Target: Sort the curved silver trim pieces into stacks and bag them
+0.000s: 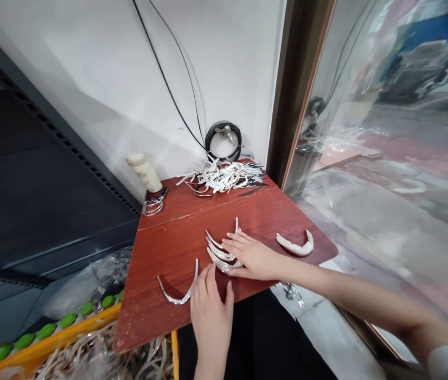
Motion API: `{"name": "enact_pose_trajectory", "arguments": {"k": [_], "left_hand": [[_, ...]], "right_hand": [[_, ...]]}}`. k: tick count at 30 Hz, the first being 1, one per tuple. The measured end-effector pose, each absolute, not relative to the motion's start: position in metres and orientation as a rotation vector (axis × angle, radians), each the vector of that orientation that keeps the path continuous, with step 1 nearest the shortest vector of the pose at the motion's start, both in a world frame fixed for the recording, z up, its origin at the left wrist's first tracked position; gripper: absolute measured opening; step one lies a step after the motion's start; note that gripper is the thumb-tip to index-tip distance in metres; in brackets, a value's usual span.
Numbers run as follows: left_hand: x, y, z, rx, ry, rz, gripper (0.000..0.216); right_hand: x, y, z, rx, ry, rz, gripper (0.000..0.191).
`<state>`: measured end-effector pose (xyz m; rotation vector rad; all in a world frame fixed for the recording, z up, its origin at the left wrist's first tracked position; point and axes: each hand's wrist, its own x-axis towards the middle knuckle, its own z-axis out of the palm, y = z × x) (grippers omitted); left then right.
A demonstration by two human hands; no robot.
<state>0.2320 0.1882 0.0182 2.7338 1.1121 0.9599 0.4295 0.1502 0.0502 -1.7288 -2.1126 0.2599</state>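
Observation:
Several thin, curved white bands (pixel 220 255), shaped like headbands, lie nested together near the middle of the red-brown board (pixel 176 232). My right hand (pixel 254 256) rests over their right ends, its fingers stretched out and partly hiding them. Just below the group is my left hand (pixel 211 309), fingers extended and thumb apart, with its fingertips close to the lowest band; whether they touch it I cannot tell. To its left lies a single U-shaped white band (pixel 178 301). Another curved, thicker white bundle (pixel 295 248) sits to the right of my right hand.
At the board's back are a heap of white and black strips (pixel 226 177) and a black cable coil (pixel 224 141). A cream bottle (pixel 144 173) stands by metal rings (pixel 153 207). Below left is a yellow crate (pixel 69 335) full of strips; a glass pane (pixel 350 174) borders the right.

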Motion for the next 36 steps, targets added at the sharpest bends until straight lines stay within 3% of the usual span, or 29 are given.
{"name": "enact_pose_trajectory", "arguments": {"k": [3, 6, 14, 20, 27, 30, 36], "left_hand": [[0.210, 0.180, 0.020, 2.788, 1.040, 1.007, 0.040], [0.182, 0.173, 0.018, 2.821, 0.932, 1.118, 0.039], [0.121, 0.159, -0.024, 2.523, 1.060, 1.259, 0.029], [0.039, 0.143, -0.080, 2.289, 1.462, 0.780, 0.028], [-0.056, 0.137, -0.153, 2.096, 1.938, 0.559, 0.027], [-0.077, 0.125, -0.159, 2.086, 1.946, 0.497, 0.028], [-0.112, 0.120, -0.128, 2.082, 2.019, 0.472, 0.031]], "right_hand": [[0.419, 0.140, 0.040, -1.675, -2.102, 0.173, 0.045], [0.405, 0.126, 0.035, -1.661, -2.038, 0.119, 0.037], [0.378, 0.111, 0.029, -1.786, -1.855, -0.008, 0.052], [0.373, 0.109, 0.008, -1.867, -1.936, -0.109, 0.047], [0.377, 0.107, -0.007, -1.825, -1.945, -0.231, 0.046], [0.380, 0.104, -0.010, -1.807, -1.923, -0.235, 0.047], [0.382, 0.101, -0.012, -1.739, -1.806, -0.206, 0.044]]}}
